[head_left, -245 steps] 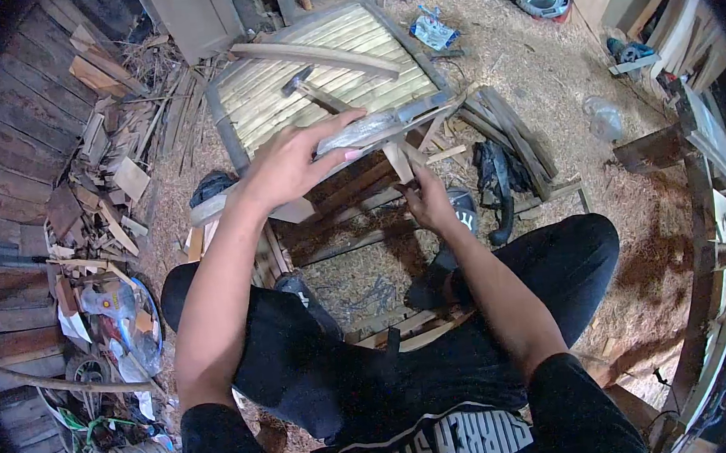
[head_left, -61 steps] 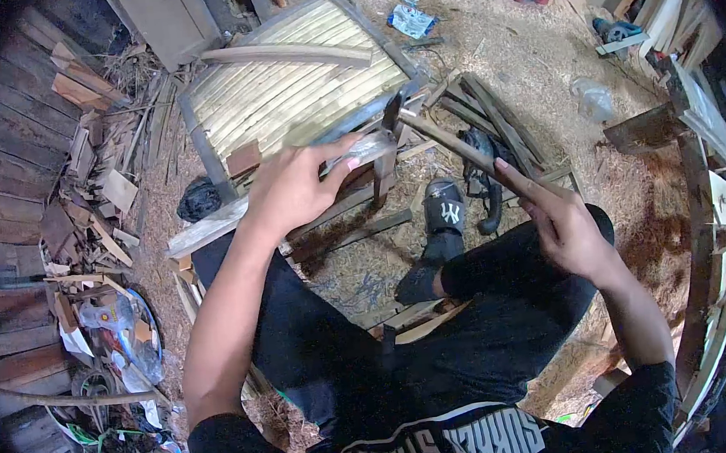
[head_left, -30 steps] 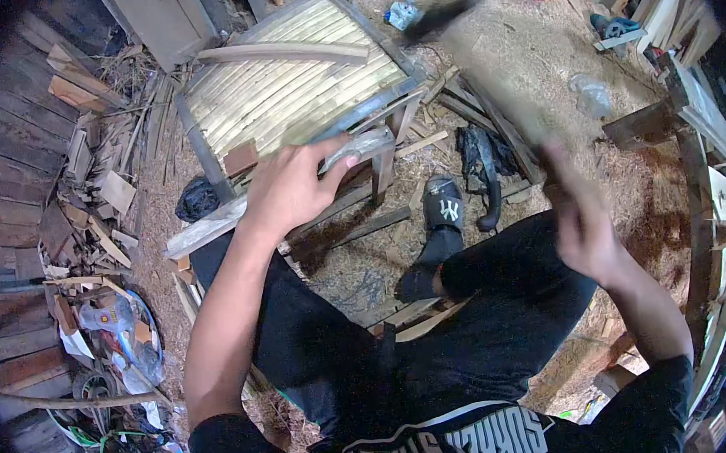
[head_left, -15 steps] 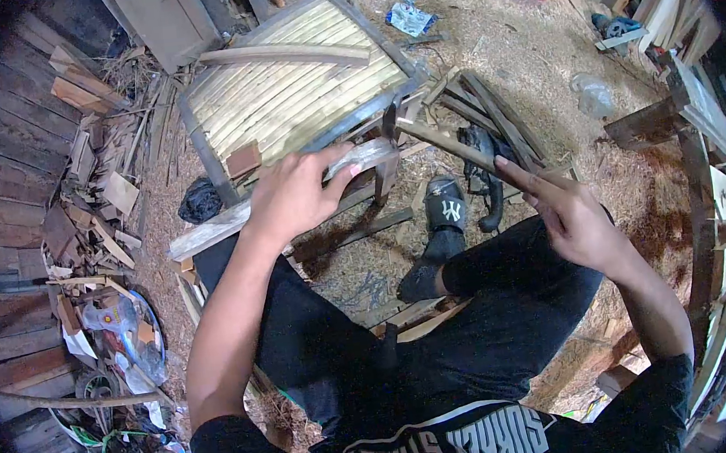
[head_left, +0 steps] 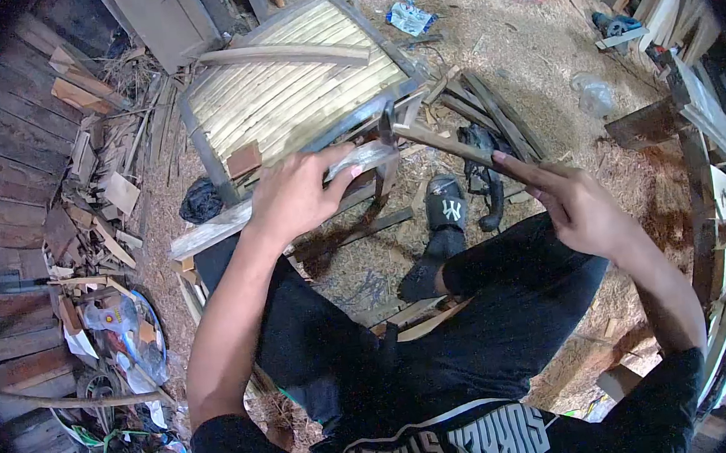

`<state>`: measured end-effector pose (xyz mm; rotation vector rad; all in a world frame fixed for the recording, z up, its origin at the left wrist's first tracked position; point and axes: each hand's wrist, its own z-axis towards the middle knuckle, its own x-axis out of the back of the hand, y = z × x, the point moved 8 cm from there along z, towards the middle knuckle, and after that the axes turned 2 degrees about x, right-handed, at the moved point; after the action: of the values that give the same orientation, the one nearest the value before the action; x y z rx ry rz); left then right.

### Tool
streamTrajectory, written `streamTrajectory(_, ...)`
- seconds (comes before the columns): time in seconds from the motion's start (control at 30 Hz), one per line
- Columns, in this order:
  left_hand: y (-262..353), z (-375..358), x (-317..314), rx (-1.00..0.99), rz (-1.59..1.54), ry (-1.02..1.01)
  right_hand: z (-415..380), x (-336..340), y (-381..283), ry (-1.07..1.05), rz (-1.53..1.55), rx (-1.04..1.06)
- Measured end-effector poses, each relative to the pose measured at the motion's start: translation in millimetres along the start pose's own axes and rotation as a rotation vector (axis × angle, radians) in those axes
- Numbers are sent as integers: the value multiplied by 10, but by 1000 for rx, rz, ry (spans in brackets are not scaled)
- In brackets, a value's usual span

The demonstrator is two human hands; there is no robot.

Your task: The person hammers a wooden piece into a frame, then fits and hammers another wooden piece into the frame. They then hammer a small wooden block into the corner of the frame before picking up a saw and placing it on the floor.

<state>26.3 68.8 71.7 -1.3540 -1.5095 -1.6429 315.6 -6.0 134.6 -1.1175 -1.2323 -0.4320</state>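
Head view: fingers of right hand [head_left: 575,206] clamped on hammer [head_left: 451,145], fingers of left hand [head_left: 294,194] clamped round wood bar [head_left: 215,229]. Hammer on person's side of slatted panel [head_left: 280,95], by its right corner; long axis slants up-left, head end toward panel. Bar also nearer person than panel, long axis rising left to right.

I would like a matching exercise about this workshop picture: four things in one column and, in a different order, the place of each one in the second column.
Column one:
1. hammer
2. pale wooden bar
3. curved wooden strip
4. blue-and-white plastic packet

Column two:
A. lying across the slatted panel
B. on the shavings-covered floor
C. in the right hand
D. in the left hand

Right pairs: 1-C, 2-D, 3-A, 4-B.
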Motion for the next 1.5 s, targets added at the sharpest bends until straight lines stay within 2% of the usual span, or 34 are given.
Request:
streamTrajectory(0.13, -40, 6, -35, -28, -4, 17, 45, 184, -47, 0, -43, -22)
streamTrajectory(0.23, -39, 26, -32, -46, -12, 54, 75, 278, -32, 77, 83, -64)
streamTrajectory(0.33, -54, 32, -22, 14, -8, 12, 93, 214, -72, 92, 68, 48)
streamTrajectory(0.4, -46, 20, -12, 0, 19, 17, 83, 78, -17, -32, 32, -39)
streamTrajectory(0.5, -64, 8, -37, -17, 41, 26, 93, 99, 4, 26, 79, -2)
streamTrajectory(0.63, -40, 16, -30, -40, -22, 51, 168, 209, -3, -21, 71, -68)
streamTrajectory(0.7, -46, 23, -42, -49, -16, 56, 172, 420, -114, 348, 262, 158)
streamTrajectory(0.77, -40, 31, -44, -57, -13, 61, 131, 468, -133, 399, 209, 171)
streamTrajectory(0.83, -83, 56, -52, 14, -15, 12, 122, 128, -6, -162, -79, -29)
streamTrajectory(0.9, -88, 33, -47, -32, 1, 52, 131, 171, -9, -77, -11, 54)
streamTrajectory(1.0, -62, -2, -113, -121, 12, 91, 156, 300, 35, -125, 9, -75)
streamTrajectory(1.07, -37, -26, -115, -155, 6, 106, 211, 524, -65, 116, 144, 137)
streamTrajectory(1.1, -32, -36, -106, -147, 5, 107, 215, 504, -86, 115, 146, 137)
streamTrajectory(1.17, -1, -45, -79, -137, 0, 111, 181, 598, -152, 315, 214, 163)
streamTrajectory(1.23, 8, -43, -66, -77, 28, 68, 129, 495, -106, 327, 205, 186)
streamTrajectory(1.3, 125, -114, -71, -118, 32, 52, 167, 148, 68, -269, -100, -85)
streamTrajectory(1.33, 178, -142, -100, -163, 35, 22, 186, 193, 68, -266, -101, -82)
streamTrajectory(1.47, 102, -112, -163, -120, 16, 34, 204, 564, -18, 108, 158, 260)
streamTrajectory(1.5, 82, -102, -180, -123, 14, 34, 176, 539, 8, 108, 156, 257)
